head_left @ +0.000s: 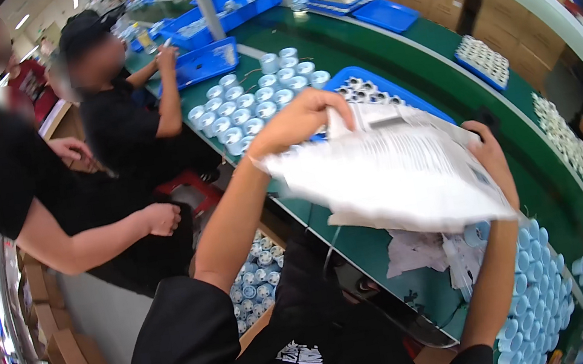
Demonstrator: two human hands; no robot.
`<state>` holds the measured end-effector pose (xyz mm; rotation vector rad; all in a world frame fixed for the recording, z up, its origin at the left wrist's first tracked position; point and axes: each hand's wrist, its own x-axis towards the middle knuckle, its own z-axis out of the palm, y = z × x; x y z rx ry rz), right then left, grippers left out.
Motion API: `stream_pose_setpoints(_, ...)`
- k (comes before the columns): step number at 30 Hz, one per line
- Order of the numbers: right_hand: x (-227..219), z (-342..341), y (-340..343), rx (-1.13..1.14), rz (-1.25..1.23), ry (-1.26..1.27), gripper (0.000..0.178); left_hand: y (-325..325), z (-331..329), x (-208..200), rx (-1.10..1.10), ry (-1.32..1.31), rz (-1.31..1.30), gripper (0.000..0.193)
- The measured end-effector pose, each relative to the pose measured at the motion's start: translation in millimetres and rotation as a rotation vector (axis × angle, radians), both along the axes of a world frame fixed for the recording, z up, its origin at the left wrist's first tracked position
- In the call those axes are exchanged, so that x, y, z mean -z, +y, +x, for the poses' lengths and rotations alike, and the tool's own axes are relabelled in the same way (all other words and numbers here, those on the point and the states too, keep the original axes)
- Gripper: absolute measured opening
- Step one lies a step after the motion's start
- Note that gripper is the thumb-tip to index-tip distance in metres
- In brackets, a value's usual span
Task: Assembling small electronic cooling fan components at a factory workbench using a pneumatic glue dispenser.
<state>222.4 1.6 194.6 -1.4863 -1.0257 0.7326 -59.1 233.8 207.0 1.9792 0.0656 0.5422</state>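
A large white printed sheet [389, 174], partly blurred and looking like paper or a flattened bag, is stretched out above the green bench. My left hand [301, 121] is closed on its far left edge, fingers curled over the top. At the right edge, my right hand [489, 151] grips the same sheet, part of the hand hidden behind it. Just beyond the sheet is a blue tray [399, 92] of small white and dark parts, partly covered. To the left of that stand rows of light-blue cylindrical cups [248, 101] on the bench.
More light-blue cups [531, 296] are stacked at the near right, beside a crumpled pale cloth or paper [415, 250]. A box of round white-and-blue parts [258, 286] stands below the bench edge. Two people are close on my left, one with an arm [168, 102] over the bench.
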Motion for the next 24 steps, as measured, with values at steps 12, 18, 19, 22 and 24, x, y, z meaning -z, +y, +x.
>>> stream_pose_setpoints(12, 10.7, 21.3, -55.4, 0.085, -0.006, -0.101, 0.025, -97.5, 6.4, 102.6, -0.195, -0.102, -0.828, 0.065)
stream_pose_setpoints(18, -0.7, 28.5, -69.6, 0.183, 0.054, 0.05, 0.025, -126.0, 3.2, 94.9, -0.023, -0.101, -0.912, 0.066)
stream_pose_setpoints(19, 1.6, 28.9, -73.3, 0.188, 0.08, 0.072, 0.025, -121.2, 7.6, 101.8, -0.016, -0.023, -0.77, 0.051)
stream_pose_setpoints(22, 3.9, 21.8, -75.2, 0.228, 0.168, 0.118, 0.028, -107.4, 6.2, 102.3, -0.133, 0.07, -0.731, 0.035)
stream_pose_setpoints(24, -2.1, 12.2, -79.6, 0.208, 0.141, 0.342, 0.033, -101.0, 7.7, 91.1, -0.16, 0.012, -0.643, 0.034)
